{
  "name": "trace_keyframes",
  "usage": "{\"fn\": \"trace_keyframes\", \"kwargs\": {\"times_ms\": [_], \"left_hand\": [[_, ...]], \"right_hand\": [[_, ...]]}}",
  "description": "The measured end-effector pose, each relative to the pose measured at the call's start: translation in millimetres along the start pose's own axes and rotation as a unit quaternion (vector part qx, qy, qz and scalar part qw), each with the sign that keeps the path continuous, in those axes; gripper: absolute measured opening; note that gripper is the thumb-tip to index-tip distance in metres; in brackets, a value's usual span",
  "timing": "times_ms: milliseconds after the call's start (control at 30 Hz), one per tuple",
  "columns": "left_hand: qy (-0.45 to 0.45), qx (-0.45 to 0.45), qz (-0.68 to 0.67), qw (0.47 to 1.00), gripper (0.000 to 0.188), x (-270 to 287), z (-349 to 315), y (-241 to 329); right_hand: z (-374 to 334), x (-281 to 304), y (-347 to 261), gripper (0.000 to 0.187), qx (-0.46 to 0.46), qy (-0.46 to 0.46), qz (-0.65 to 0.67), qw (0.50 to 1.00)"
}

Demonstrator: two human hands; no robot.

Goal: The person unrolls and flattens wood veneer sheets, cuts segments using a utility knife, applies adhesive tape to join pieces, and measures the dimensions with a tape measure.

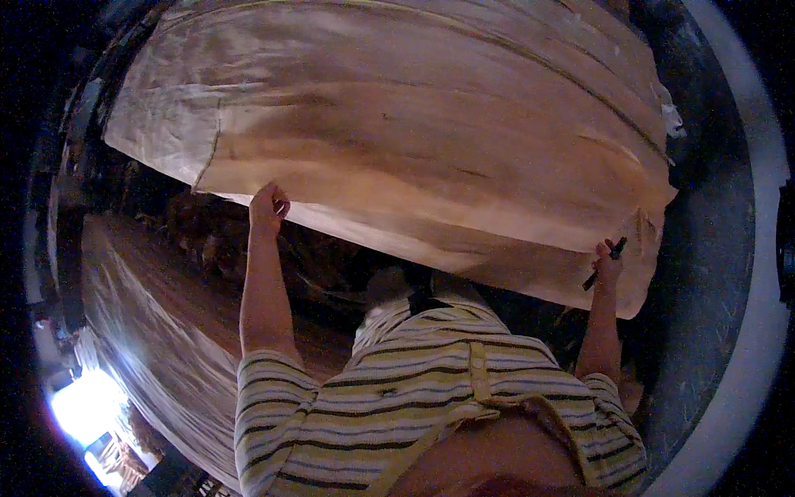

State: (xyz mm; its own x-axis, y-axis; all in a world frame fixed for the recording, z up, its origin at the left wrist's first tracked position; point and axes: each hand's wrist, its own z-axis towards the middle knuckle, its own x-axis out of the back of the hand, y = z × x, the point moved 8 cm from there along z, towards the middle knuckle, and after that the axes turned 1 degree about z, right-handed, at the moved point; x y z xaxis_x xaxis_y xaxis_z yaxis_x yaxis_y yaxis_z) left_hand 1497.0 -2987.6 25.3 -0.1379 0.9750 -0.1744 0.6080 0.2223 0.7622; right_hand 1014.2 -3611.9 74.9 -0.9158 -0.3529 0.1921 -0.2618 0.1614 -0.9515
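A broad tan sheet (431,157) spreads across the upper part of the head view, with a pale lower edge. Whether it is hide, veneer or cloth, I cannot tell. My left hand (269,207) is closed on its near edge, left of the middle. Close to the sheet's right corner, my right hand (609,260) is closed around a slim black stick-like tool (617,247), whose two ends stick out of the fist. That hand lies over the sheet's edge; whether it also grips the sheet is not clear.
At the lower left lies a long pile of pale, streaky sheets (157,306). Brown crumpled material (199,236) sits in shadow under the sheet's edge. A bright opening (87,410) glares at the far lower left. A pale wall strip (758,248) curves along the right.
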Motion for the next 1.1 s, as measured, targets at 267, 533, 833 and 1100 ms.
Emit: {"fn": "trace_keyframes", "kwargs": {"times_ms": [267, 533, 833, 1100], "left_hand": [[0.088, -0.098, 0.041, 0.99, 0.018, 42.3, -13.0, -13.5], [0.056, -0.537, 0.388, 0.747, 0.022, -78.9, -62.3, 26.0], [0.083, -0.59, 0.605, 0.528, 0.04, -103.6, -11.7, 45.0], [0.099, -0.561, 0.591, 0.571, 0.041, -97.8, -52.7, 73.7]], "right_hand": [[-30.1, 38.6, 22.8, 0.035, 0.114, 0.169, -0.282, 0.938], [-156.3, -264.3, -40.0, 0.027, -0.055, -0.413, -0.125, 0.9], [-218.0, -403.8, -43.0, 0.025, -0.112, -0.56, -0.078, 0.817], [-215.5, -416.7, -79.6, 0.024, 0.017, -0.472, -0.224, 0.853]]}}
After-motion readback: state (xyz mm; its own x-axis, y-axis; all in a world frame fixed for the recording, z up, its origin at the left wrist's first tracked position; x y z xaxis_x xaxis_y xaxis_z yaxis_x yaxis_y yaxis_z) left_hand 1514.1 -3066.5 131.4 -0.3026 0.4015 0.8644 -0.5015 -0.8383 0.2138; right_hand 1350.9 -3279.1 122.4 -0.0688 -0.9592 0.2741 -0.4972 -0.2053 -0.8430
